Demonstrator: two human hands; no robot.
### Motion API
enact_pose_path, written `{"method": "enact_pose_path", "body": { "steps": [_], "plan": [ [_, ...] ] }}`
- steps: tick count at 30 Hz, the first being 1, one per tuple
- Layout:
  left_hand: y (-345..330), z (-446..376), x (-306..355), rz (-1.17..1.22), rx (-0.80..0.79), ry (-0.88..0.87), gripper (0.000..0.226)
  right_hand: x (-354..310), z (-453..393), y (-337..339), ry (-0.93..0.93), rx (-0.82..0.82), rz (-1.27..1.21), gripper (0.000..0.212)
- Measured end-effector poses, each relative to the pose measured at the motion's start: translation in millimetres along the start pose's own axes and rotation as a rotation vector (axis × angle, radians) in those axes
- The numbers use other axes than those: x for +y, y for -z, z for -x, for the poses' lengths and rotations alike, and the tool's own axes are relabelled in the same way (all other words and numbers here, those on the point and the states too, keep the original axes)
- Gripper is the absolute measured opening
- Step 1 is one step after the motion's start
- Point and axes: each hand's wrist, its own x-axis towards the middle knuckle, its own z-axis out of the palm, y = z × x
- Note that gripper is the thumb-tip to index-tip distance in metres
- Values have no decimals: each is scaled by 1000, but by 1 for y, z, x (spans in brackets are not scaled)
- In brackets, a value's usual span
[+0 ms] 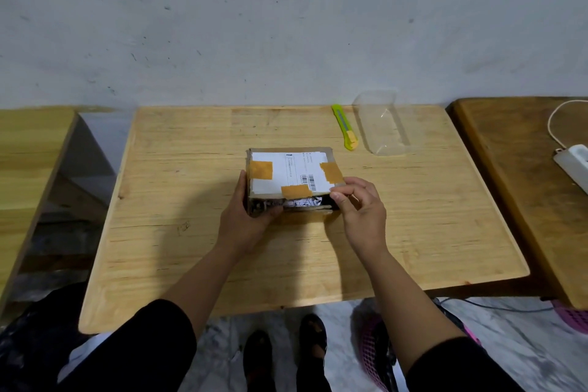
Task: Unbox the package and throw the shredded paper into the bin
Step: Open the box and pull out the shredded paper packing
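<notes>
A small cardboard package (pixel 288 172) lies in the middle of the wooden table (pixel 191 232), with a white shipping label and three pieces of brown tape on top. Its near side gapes a little and something dark and shiny shows inside. My left hand (pixel 246 216) grips the package's near left corner, thumb on the front face. My right hand (pixel 359 210) pinches the near right corner at the top edge, beside a tape piece. A pink mesh bin (pixel 370 347) stands on the floor under the table's near edge, partly hidden by my right arm.
A green and yellow utility knife (pixel 344 127) lies at the back of the table, next to a clear plastic tray (pixel 383 127). A second table on the right carries a white power strip (pixel 572 165) and cable. A wall runs behind.
</notes>
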Motion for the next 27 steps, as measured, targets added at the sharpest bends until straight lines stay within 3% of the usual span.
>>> {"method": "enact_pose_path", "body": {
  "steps": [10, 16, 27],
  "plan": [
    [1, 0, 1, -70, -15, -3, 100, -41, -38, 4, 138, 79, -31, 16],
    [-1, 1, 6, -126, 2, -29, 98, -60, -74, 0, 157, 38, -9, 37],
    [1, -1, 12, -241, -18, -36, 103, -16, -94, -18, 112, -536, 630, 59]
  ]
}}
